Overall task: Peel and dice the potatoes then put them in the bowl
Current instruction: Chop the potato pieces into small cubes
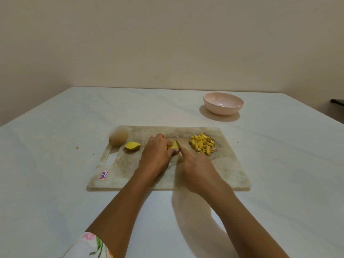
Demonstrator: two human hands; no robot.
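On the worn cutting board (229,170), my left hand (155,155) holds a peeled yellow potato piece (173,145) down with curled fingers. My right hand (197,169) grips a knife (178,144); its blade rests against the right side of that piece, the handle hidden in my fist. A pile of yellow potato dice (202,144) lies at the board's right. Another peeled potato half (132,146) lies to the left. An unpeeled brown potato (118,137) sits at the board's far left corner. The pink bowl (223,104) stands behind the board to the right and looks empty.
The board lies on a white table (55,164) set against a beige wall. A red-and-white sticker (103,175) marks the board's near left corner. A small crumb (76,147) lies left of the board. A dark object (337,102) shows at the far right edge.
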